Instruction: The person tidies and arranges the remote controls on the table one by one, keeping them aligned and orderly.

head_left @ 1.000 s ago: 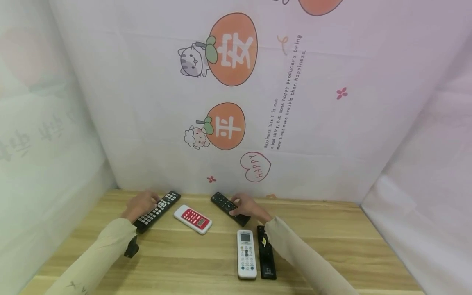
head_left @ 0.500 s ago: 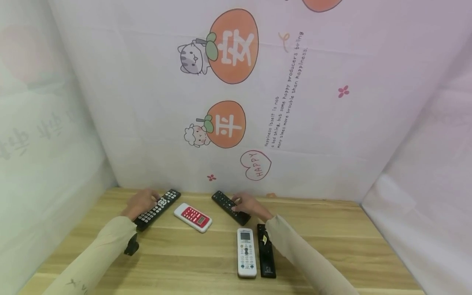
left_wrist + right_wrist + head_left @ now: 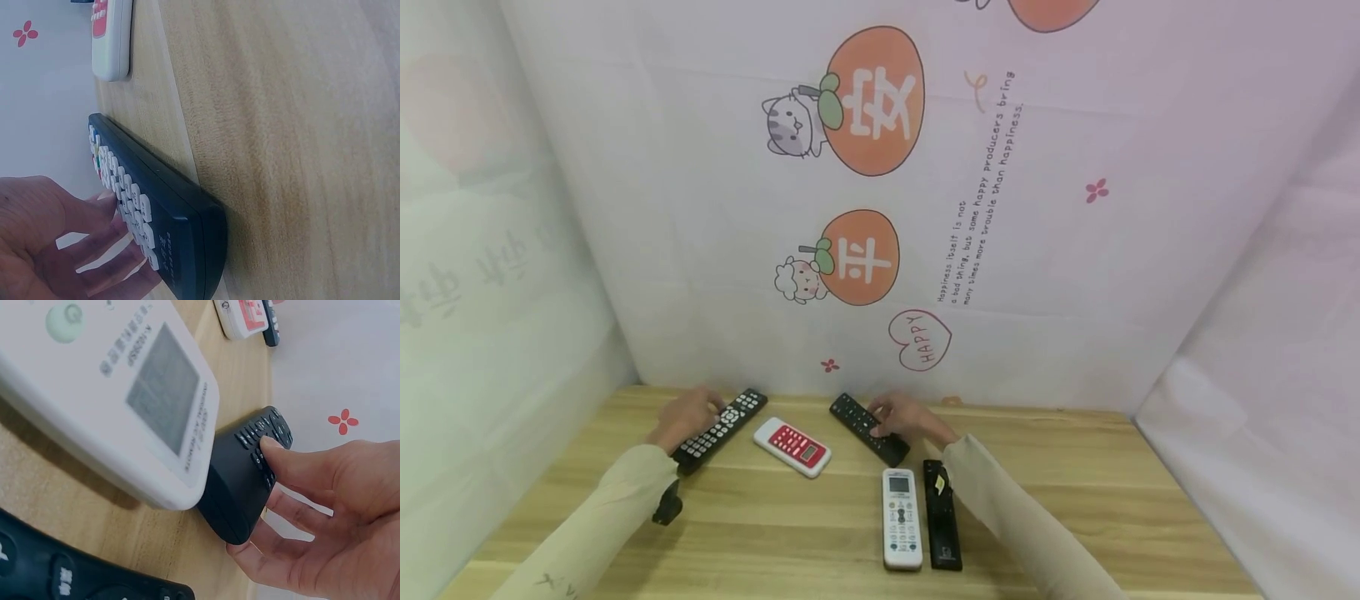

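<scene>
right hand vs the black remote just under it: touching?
Touching. The right wrist view shows it: the right hand has its thumb tip on the buttons of the black remote.

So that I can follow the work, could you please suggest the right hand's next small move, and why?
Perhaps the right hand should turn the dark-keyed remote to line up with the white universal A/C remote: its grip pinches that dark-keyed remote, which lies slanted, while the white one and the black remote beside it lie nearly parallel.

We see long cream sleeves (image 3: 1026, 517), small dark marks (image 3: 550, 581) on the left one, and a black device (image 3: 667, 503) by its cuff.
</scene>
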The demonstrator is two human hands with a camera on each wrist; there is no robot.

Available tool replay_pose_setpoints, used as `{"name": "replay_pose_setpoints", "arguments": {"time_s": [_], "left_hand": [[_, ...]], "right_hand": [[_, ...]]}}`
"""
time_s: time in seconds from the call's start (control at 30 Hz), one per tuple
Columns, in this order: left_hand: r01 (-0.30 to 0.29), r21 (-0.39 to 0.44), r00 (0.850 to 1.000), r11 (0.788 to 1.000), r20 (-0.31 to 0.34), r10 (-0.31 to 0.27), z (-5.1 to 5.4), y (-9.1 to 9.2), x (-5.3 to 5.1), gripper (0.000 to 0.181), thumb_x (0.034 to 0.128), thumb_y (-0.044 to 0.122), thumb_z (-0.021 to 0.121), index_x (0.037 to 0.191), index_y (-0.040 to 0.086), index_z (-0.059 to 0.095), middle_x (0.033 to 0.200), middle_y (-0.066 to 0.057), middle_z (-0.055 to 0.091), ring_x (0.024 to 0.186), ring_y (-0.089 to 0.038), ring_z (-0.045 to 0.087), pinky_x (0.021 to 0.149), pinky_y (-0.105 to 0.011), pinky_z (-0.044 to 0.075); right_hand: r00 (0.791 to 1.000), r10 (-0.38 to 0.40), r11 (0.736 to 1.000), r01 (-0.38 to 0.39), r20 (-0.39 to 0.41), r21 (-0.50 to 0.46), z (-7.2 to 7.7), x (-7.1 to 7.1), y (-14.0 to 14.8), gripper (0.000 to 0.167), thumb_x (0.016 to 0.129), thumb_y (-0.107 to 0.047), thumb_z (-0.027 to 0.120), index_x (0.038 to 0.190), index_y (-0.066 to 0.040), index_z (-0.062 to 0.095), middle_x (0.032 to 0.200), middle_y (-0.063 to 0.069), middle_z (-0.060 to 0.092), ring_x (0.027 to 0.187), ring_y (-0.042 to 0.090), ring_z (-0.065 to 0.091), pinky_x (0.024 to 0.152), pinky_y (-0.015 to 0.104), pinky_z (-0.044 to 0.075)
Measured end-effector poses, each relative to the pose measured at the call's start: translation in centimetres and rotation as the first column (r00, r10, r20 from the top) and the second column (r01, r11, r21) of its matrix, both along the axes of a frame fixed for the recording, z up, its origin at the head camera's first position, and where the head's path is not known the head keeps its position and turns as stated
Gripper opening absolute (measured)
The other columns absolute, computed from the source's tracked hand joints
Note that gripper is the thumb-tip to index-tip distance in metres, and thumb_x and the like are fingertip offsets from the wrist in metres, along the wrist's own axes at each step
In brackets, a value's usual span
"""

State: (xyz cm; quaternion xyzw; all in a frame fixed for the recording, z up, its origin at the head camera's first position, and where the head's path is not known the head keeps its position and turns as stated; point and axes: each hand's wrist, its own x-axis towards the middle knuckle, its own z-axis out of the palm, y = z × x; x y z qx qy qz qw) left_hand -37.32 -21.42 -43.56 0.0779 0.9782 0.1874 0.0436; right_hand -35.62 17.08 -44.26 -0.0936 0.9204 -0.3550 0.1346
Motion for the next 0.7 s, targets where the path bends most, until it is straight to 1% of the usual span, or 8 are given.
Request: {"name": "replay_pose_setpoints", "arguments": {"time_s": [0.07,0.2,0.3,0.4,0.53,0.7], "left_hand": [[-0.003,-0.001,1.000,1.000,-0.004,0.003,0.00,0.07,-0.01,0.027,0.0955,0.007,0.063,0.120,-0.002,0.071,0.119,-0.030,0.069,0.096,-0.038,0.064,0.083,-0.059,0.051],[-0.006,0.000,1.000,1.000,-0.008,0.006,0.00,0.10,-0.05,0.028,0.0953,0.007,0.063,0.120,-0.002,0.071,0.121,-0.030,0.068,0.097,-0.038,0.064,0.084,-0.060,0.051],[-0.003,0.000,1.000,1.000,-0.012,0.003,-0.02,0.08,-0.10,0.028,0.0949,0.008,0.062,0.119,-0.001,0.071,0.120,-0.030,0.068,0.097,-0.038,0.064,0.084,-0.060,0.051],[0.001,-0.002,1.000,1.000,-0.016,-0.001,-0.07,0.06,-0.13,0.027,0.0945,0.007,0.062,0.118,-0.001,0.072,0.118,-0.029,0.069,0.096,-0.038,0.064,0.083,-0.060,0.051],[-0.003,0.001,1.000,1.000,-0.010,0.003,-0.18,0.08,-0.08,0.027,0.0948,0.007,0.062,0.119,-0.001,0.071,0.117,-0.028,0.069,0.096,-0.038,0.063,0.084,-0.061,0.050],[-0.013,0.004,1.000,1.000,-0.004,0.013,-0.13,0.11,0.26,0.027,0.0952,0.007,0.062,0.119,-0.001,0.071,0.117,-0.027,0.070,0.096,-0.038,0.064,0.083,-0.060,0.050]], "right_hand": [[1.000,0.018,1.000,-0.018,0.008,0.006,0.06,-0.10,0.11,0.047,0.087,-0.004,0.080,0.132,-0.001,0.067,0.116,0.018,0.070,0.102,0.029,0.069,0.093,0.044,0.059],[0.999,0.030,1.000,-0.030,0.022,-0.001,0.25,-0.19,0.19,0.046,0.089,-0.002,0.078,0.133,0.002,0.065,0.119,0.022,0.070,0.104,0.031,0.069,0.093,0.044,0.059],[0.999,0.022,1.000,-0.022,0.024,-0.010,0.38,-0.20,0.15,0.045,0.090,0.000,0.076,0.133,0.004,0.064,0.120,0.024,0.069,0.106,0.033,0.069,0.091,0.042,0.060],[1.000,0.006,1.000,-0.006,0.022,-0.019,0.53,-0.14,0.08,0.044,0.090,0.001,0.075,0.133,0.005,0.063,0.119,0.024,0.069,0.105,0.032,0.069,0.091,0.041,0.060],[1.000,-0.011,0.999,0.012,0.029,-0.047,0.67,0.00,0.05,0.051,0.090,0.002,0.075,0.138,0.004,0.060,0.117,0.023,0.069,0.102,0.030,0.069,0.088,0.041,0.060],[0.999,-0.029,0.996,0.032,0.038,-0.080,0.52,0.03,-0.01,0.063,0.090,0.002,0.073,0.150,-0.001,0.051,0.120,0.023,0.067,0.098,0.030,0.068,0.080,0.039,0.061]]}}
